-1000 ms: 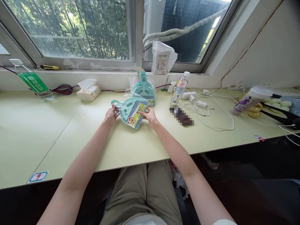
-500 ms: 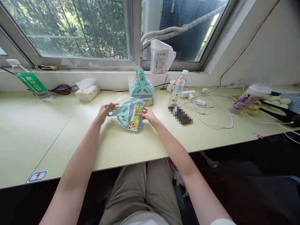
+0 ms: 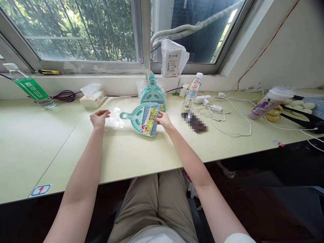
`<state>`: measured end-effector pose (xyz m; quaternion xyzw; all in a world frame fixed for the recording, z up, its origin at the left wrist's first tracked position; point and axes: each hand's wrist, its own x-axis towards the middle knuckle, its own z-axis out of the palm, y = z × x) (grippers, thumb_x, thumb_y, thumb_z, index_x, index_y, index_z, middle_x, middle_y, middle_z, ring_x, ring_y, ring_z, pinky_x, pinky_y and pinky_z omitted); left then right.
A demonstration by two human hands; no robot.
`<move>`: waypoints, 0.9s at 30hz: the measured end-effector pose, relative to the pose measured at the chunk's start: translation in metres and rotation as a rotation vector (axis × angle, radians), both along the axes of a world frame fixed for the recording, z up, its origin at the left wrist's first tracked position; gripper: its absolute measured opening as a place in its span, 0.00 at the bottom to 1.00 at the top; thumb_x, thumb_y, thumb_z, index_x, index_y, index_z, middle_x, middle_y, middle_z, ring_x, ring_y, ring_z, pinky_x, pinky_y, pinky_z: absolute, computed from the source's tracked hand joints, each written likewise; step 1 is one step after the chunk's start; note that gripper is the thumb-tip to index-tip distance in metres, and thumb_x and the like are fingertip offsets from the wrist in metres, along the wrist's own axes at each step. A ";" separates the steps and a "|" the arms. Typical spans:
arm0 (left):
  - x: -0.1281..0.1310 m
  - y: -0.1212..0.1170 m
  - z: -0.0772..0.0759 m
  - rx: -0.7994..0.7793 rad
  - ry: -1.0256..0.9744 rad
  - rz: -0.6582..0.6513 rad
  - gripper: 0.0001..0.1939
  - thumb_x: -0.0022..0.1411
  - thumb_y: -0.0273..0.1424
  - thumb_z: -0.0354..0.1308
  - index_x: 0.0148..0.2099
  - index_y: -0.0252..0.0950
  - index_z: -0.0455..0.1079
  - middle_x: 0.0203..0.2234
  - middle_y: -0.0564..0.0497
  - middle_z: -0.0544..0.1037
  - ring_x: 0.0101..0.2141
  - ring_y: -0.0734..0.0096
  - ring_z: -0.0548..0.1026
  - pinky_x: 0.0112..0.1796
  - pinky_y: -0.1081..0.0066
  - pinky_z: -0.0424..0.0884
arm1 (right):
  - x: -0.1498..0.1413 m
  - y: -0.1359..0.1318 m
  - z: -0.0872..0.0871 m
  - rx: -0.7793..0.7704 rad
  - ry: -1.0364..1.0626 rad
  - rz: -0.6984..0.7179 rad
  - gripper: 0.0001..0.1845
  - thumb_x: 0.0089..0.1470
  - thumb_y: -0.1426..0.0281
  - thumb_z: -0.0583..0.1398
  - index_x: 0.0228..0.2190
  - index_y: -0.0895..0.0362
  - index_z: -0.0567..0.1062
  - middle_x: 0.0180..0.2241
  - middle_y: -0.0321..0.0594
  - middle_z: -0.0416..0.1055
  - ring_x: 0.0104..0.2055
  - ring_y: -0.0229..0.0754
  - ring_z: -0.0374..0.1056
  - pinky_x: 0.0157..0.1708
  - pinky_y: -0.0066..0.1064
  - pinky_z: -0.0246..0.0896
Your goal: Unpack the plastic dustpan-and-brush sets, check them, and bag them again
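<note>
A teal dustpan point(image 3: 136, 116) with a grey-bristled brush and a yellow-green printed label point(image 3: 150, 121) is held above the table, its handle pointing left. My right hand point(image 3: 163, 120) grips it at the bristle edge. To the left, my left hand point(image 3: 99, 118) pinches a clear plastic bag point(image 3: 117, 118), which stretches between that hand and the dustpan's handle. The bag looks mostly or wholly off the dustpan. Just behind stands a stack of dustpans point(image 3: 153, 91) in clear wrapping, teal at the front, with red and green handles further back.
Along the back of the table point(image 3: 63, 141) are a green-labelled bottle point(image 3: 31, 88), coiled wires point(image 3: 65, 96), a tissue pack point(image 3: 93, 98) and a drink bottle point(image 3: 192, 90). White cables point(image 3: 215, 111), a blurred dark object point(image 3: 194, 122) and a tilted cup point(image 3: 269, 103) lie to the right.
My left hand has moved left, drawing the clear bag off the dustpan's handle. The dustpan, in my right hand, has shifted slightly right and upward and now shows bare.
</note>
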<state>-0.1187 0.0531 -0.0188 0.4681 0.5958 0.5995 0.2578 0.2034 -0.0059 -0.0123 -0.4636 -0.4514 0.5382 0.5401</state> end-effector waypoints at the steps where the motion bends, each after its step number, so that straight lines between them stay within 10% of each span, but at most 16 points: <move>1: -0.009 0.002 -0.003 -0.047 0.064 0.136 0.13 0.52 0.31 0.63 0.40 0.31 0.74 0.36 0.45 0.79 0.39 0.58 0.75 0.49 0.55 0.68 | 0.003 0.002 -0.001 -0.005 0.041 -0.051 0.25 0.36 0.72 0.75 0.37 0.57 0.74 0.29 0.37 0.78 0.34 0.44 0.76 0.40 0.43 0.76; 7: 0.002 -0.007 0.005 0.138 0.326 0.497 0.34 0.56 0.37 0.64 0.59 0.28 0.57 0.60 0.33 0.60 0.65 0.41 0.45 0.59 0.45 0.48 | 0.005 0.007 -0.008 -0.022 0.229 -0.170 0.20 0.41 0.75 0.73 0.36 0.57 0.72 0.31 0.37 0.78 0.34 0.41 0.77 0.42 0.38 0.76; 10: 0.056 -0.021 0.011 0.205 0.147 0.141 0.25 0.63 0.43 0.55 0.56 0.34 0.59 0.54 0.39 0.67 0.60 0.51 0.59 0.57 0.52 0.58 | -0.004 0.002 -0.009 -0.016 0.274 -0.143 0.17 0.44 0.76 0.71 0.37 0.57 0.72 0.32 0.37 0.78 0.33 0.40 0.76 0.41 0.35 0.76; 13: 0.109 -0.037 0.006 -0.174 -0.255 -0.472 0.22 0.63 0.48 0.52 0.49 0.36 0.64 0.41 0.43 0.75 0.45 0.58 0.74 0.46 0.58 0.71 | -0.011 -0.001 -0.009 0.020 0.297 -0.081 0.13 0.49 0.76 0.68 0.37 0.57 0.72 0.33 0.37 0.79 0.33 0.38 0.76 0.40 0.33 0.76; 16: 0.133 -0.047 -0.004 -0.195 -0.407 -0.587 0.20 0.57 0.45 0.60 0.47 0.39 0.64 0.38 0.49 0.75 0.37 0.67 0.75 0.38 0.67 0.73 | -0.005 0.003 -0.007 0.003 0.219 -0.072 0.03 0.58 0.72 0.62 0.35 0.59 0.73 0.34 0.40 0.79 0.31 0.38 0.76 0.38 0.32 0.76; 21: 0.118 -0.041 -0.011 -0.215 -0.348 -0.390 0.19 0.61 0.50 0.53 0.42 0.39 0.68 0.33 0.51 0.74 0.30 0.70 0.72 0.28 0.73 0.67 | 0.042 0.016 -0.005 -0.048 -0.352 -0.368 0.02 0.57 0.73 0.62 0.33 0.60 0.75 0.36 0.44 0.78 0.27 0.38 0.75 0.32 0.32 0.75; 27: 0.112 -0.034 -0.013 -0.237 -0.300 -0.413 0.21 0.63 0.49 0.50 0.39 0.36 0.71 0.32 0.49 0.77 0.30 0.67 0.73 0.29 0.71 0.66 | 0.087 0.008 -0.003 0.020 -1.189 -0.660 0.28 0.51 0.75 0.66 0.54 0.58 0.70 0.54 0.56 0.68 0.54 0.53 0.68 0.50 0.42 0.66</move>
